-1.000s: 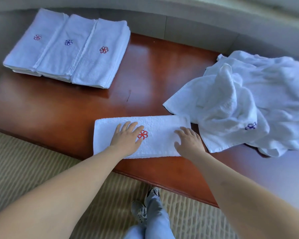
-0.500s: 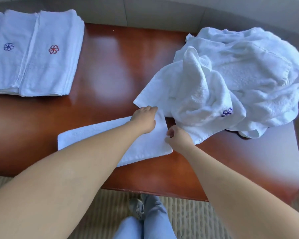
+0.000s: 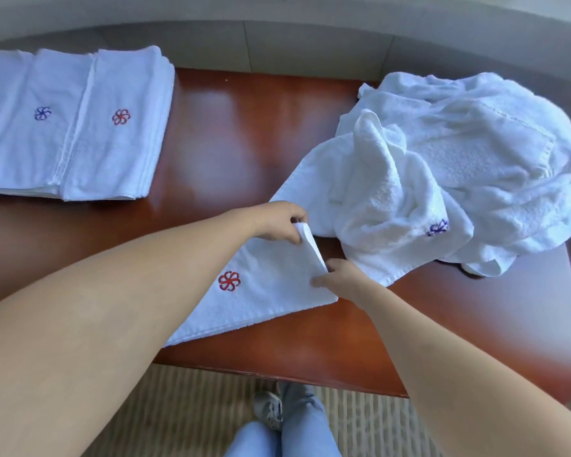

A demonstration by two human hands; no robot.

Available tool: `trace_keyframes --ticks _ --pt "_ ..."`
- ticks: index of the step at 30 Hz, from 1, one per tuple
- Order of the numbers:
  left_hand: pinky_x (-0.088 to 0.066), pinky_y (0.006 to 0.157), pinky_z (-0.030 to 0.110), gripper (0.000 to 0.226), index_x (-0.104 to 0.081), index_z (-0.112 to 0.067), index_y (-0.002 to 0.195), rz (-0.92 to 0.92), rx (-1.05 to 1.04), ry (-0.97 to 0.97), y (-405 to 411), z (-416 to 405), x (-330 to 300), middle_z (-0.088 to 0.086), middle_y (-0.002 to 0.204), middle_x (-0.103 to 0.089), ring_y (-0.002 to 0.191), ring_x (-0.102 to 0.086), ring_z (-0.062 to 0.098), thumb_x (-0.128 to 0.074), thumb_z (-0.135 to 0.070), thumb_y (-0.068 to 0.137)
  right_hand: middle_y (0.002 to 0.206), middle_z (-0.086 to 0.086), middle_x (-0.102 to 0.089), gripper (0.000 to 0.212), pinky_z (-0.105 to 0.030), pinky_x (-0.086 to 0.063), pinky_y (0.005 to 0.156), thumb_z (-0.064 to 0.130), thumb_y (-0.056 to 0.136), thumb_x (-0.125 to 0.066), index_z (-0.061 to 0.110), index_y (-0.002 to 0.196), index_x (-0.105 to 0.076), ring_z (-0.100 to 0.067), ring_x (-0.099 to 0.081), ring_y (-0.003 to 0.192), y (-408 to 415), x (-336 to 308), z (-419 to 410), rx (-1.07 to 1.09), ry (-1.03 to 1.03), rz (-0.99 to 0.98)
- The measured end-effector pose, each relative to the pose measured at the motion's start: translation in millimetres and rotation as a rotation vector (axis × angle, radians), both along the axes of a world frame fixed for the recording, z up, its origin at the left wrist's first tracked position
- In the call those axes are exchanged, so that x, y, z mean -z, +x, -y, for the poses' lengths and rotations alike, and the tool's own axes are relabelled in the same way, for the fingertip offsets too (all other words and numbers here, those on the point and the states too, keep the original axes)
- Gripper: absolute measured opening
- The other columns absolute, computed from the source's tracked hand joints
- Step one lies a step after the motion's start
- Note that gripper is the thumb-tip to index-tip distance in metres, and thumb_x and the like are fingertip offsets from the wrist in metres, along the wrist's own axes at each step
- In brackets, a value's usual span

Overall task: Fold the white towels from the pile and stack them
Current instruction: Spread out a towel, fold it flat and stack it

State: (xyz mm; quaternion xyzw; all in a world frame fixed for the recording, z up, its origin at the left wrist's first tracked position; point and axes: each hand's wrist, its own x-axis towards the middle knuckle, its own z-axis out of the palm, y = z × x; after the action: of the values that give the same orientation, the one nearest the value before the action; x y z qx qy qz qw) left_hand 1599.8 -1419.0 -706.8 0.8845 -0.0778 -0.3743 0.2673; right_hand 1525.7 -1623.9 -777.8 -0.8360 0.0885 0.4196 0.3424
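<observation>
Left hand (image 3: pixel 279 222) and right hand (image 3: pixel 342 278) each pinch a corner of the towel's (image 3: pixel 261 291) short end at 3 o'clock, lifting it, presumably to fold leftward; towel lies at table (image 3: pixel 244 133) front, pile (image 3: pixel 459 166) at 2 o'clock, stack (image 3: pixel 80 127) at 10.

Quick count of what's on my table (image 3: pixel 251 133) right now. Folded stacks at the far left of it: two I can see whole, one with a blue flower (image 3: pixel 43 113) on top and one with a red flower (image 3: pixel 121 117), plus the edge of a third stack cut off by the frame. One half-folded towel (image 3: pixel 271 285) at the near edge of the table, with one red flower (image 3: pixel 229 281) stitched on it. One messy pile (image 3: pixel 475 166) at the far right, can't tell how many towels are in there, only one blue flower (image 3: pixel 438 227) showing. Two hands, both mine
</observation>
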Motion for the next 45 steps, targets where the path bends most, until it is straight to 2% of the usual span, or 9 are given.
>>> trace_keyframes --ticks 5,9,15,21,25,32,36,41,45 --pt "-0.038 0.060 0.027 0.015 -0.067 -0.022 0.091 0.116 -0.152 -0.062 -30 -38 -47 -0.010 0.078 -0.063 0.068 -0.053 0.012 -0.075 -0.016 0.080 0.113 -0.009 -0.062 0.025 -0.035 -0.063 0.063 0.038 0.088 -0.065 0.027 0.106 -0.052 -0.028 -0.078 0.075 -1 -57 -18 0.003 0.124 -0.122" --pt "-0.039 0.061 0.025 0.016 -0.065 -0.025 0.090 0.222 -0.290 -0.078 -59 -80 -99 -0.005 0.086 -0.066 0.070 -0.055 0.012 -0.075 -0.015 0.082 0.105 -0.016 -0.065 0.026 -0.037 -0.063 0.060 0.022 0.094 -0.058 0.022 0.117 -0.046 -0.030 -0.076 0.069 8 -111 -51 -0.095 0.077 0.057" --pt "-0.047 0.061 0.029 0.012 -0.062 -0.028 0.090 0.418 -0.456 -0.035 -108 -156 -184 -0.009 0.089 -0.066 0.077 -0.061 0.012 -0.072 -0.022 0.085 0.080 -0.010 -0.068 0.015 -0.035 -0.057 0.071 0.024 0.091 -0.060 0.011 0.084 -0.059 -0.031 -0.074 0.078 8 -213 -119 -0.336 -0.056 0.418" --pt "-0.041 0.060 0.024 0.014 -0.064 -0.025 0.095 0.553 -0.675 -0.010 -157 -237 -248 -0.020 0.083 -0.059 0.073 -0.053 -0.003 -0.072 -0.025 0.083 0.068 -0.003 -0.055 0.020 -0.027 -0.034 0.049 0.025 0.089 -0.061 0.009 0.077 -0.059 -0.022 -0.052 0.062 -5 -301 -198 -0.467 -0.023 0.653" --pt "-0.051 0.067 0.031 0.014 -0.066 -0.027 0.091 0.580 -0.823 -0.036 -189 -281 -274 -0.007 0.088 -0.067 0.077 -0.061 0.014 -0.076 -0.024 0.082 0.075 -0.006 -0.063 0.022 -0.029 -0.038 0.055 0.031 0.090 -0.063 0.012 0.079 -0.064 -0.025 -0.058 0.068 -17 -340 -243 -0.494 -0.020 0.764" --pt "-0.047 0.068 0.030 0.019 -0.068 -0.022 0.094 0.636 -1.003 -0.099 -220 -345 -293 -0.006 0.090 -0.067 0.076 -0.063 0.014 -0.081 -0.020 0.080 0.066 0.000 -0.062 0.015 -0.036 -0.060 0.069 0.021 0.089 -0.063 0.007 0.091 -0.067 -0.019 -0.069 0.058 -22 -362 -321 -0.400 0.203 0.737" --pt "-0.046 0.053 0.023 0.019 -0.065 -0.016 0.102 0.630 -1.148 -0.247 -222 -382 -297 0.004 0.098 -0.069 0.066 -0.074 0.010 -0.074 -0.008 0.087 0.076 -0.009 -0.064 0.015 -0.053 -0.060 0.086 0.011 0.088 -0.066 -0.003 0.092 -0.062 -0.033 -0.076 0.079 -16 -363 -370 -0.381 0.323 0.640" --pt "-0.054 0.054 0.022 0.019 -0.061 -0.014 0.104 0.605 -1.301 -0.481 -217 -437 -306 0.010 0.105 -0.074 0.079 -0.078 0.019 -0.071 -0.004 0.092 0.080 -0.013 -0.071 0.007 -0.028 -0.060 0.055 0.011 0.092 -0.067 0.004 0.091 -0.064 -0.024 -0.077 0.065 -3 -366 -437 -0.261 0.527 0.543" --pt "-0.059 0.062 0.023 0.027 -0.058 -0.013 0.113 0.601 -1.343 -0.569 -204 -496 -316 0.011 0.107 -0.070 0.080 -0.078 0.019 -0.072 -0.003 0.092 0.085 -0.014 -0.071 0.009 -0.027 -0.062 0.061 0.011 0.092 -0.072 0.005 0.094 -0.066 -0.027 -0.078 0.072 13 -372 -493 -0.233 0.636 0.483"
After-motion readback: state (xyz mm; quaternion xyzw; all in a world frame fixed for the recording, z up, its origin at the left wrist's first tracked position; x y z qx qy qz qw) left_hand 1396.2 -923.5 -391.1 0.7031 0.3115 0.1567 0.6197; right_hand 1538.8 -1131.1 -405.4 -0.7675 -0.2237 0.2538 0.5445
